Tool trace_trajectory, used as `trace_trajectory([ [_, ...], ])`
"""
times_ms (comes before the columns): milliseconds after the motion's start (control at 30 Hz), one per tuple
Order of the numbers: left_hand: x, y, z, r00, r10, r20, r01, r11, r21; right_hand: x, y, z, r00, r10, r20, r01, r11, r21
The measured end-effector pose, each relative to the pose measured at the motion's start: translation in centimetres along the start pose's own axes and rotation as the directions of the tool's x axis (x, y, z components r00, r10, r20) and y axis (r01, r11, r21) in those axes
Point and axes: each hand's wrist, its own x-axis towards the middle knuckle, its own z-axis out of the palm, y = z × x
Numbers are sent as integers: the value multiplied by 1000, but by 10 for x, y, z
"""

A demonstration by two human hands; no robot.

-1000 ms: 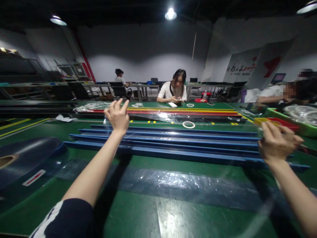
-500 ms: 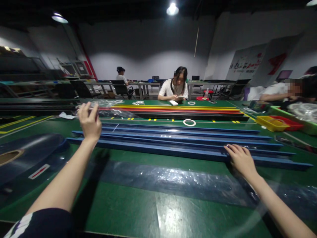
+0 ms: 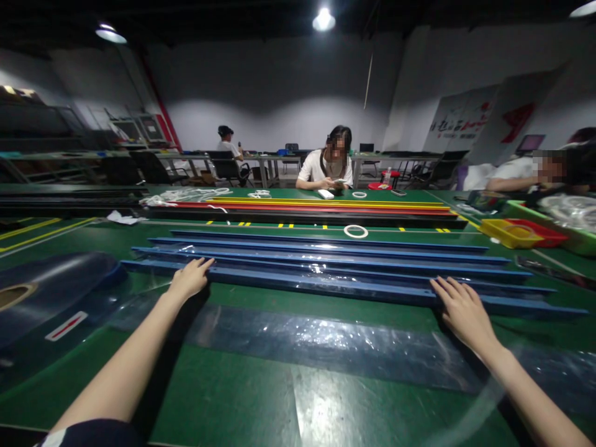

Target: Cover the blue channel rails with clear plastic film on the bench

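Note:
Several long blue rails (image 3: pixel 344 256) lie side by side across the green table. At the left part of the nearest rail (image 3: pixel 316 290), my left hand (image 3: pixel 190 279) rests with fingers stretched out. Farther right, my right hand (image 3: pixel 465 310) lays its spread fingers over the same rail's near edge. Both thumbs are largely hidden. A strip of clear shiny film (image 3: pixel 335 338) stretches over the table in front of the rails. To the left sits a large roll of clear film (image 3: pixel 69 279) with a cardboard core (image 3: pixel 16 295).
Black, red and yellow rails (image 3: pixel 326 208) lie beyond, with white cords (image 3: pixel 181 195) at their left end. A white ring (image 3: pixel 356 231) rests between the groups. Yellow (image 3: pixel 507 232) and red trays stand at right. A person (image 3: pixel 328 167) sits opposite; others sit farther off.
My left hand has come down and toward me, from above the rails onto the nearest one. Shiny film beside it no longer covers the white cords. My right hand has shifted slightly right.

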Motion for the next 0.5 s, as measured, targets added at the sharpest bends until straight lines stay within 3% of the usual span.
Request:
trace_trajectory([
  [67, -2, 16, -7, 996, -45, 71, 41, 997, 61, 0, -10, 7, 998, 67, 11, -67, 998, 10],
  [133, -8, 42, -16, 997, -28, 70, 19, 992, 121, 2, -20, 10, 993, 109, 33, -110, 993, 33],
  [200, -17, 75, -24, 998, 49, 41, -54, 990, 132, 6, -28, 9, 993, 104, 60, -108, 992, 66],
  [267, -28, 112, -29, 974, 226, -3, -224, 970, 93, 14, -33, 5, 995, 68, 76, -75, 992, 104],
  [400, -48, 186, -32, 814, 567, -123, -572, 820, -2, 39, -36, -5, 990, -52, 134, 20, 973, 228],
  [500, -55, 227, -28, 699, 691, -185, -708, 705, -42, 59, -35, -6, 961, -141, 238, 51, 937, 346],
])
